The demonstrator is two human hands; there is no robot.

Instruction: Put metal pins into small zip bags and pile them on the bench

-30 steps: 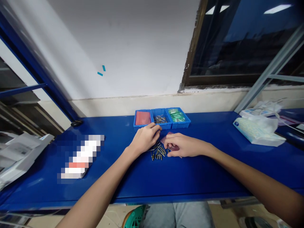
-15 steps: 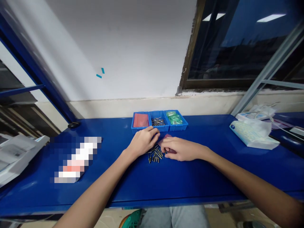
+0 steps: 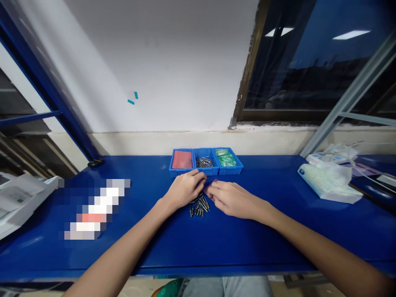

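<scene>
On the blue table (image 3: pixel 216 243) lies a small heap of thin metal pins (image 3: pixel 198 205). My left hand (image 3: pixel 185 189) rests just above the heap with its fingers curled, and what they pinch is hidden. My right hand (image 3: pixel 230 198) lies to the right of the pins, its fingers closed on a small reddish bag (image 3: pixel 213 182) that barely shows at the fingertips. The two hands' fingertips almost meet. Behind them stand three joined blue trays (image 3: pixel 206 170): red bags (image 3: pixel 182 159) on the left, metal pins (image 3: pixel 204 161) in the middle, green bags (image 3: pixel 226 157) on the right.
A pixelated object (image 3: pixel 94 208) lies at the left of the table. White packets and tissue (image 3: pixel 329 179) sit at the right. A grey device (image 3: pixel 18 200) stands at the far left edge. A small black object (image 3: pixel 95 163) lies near the wall.
My right hand has slid left and forward until its fingertips meet the left hand over the pins. The reddish bag is now more covered. The camera has tilted slightly.
</scene>
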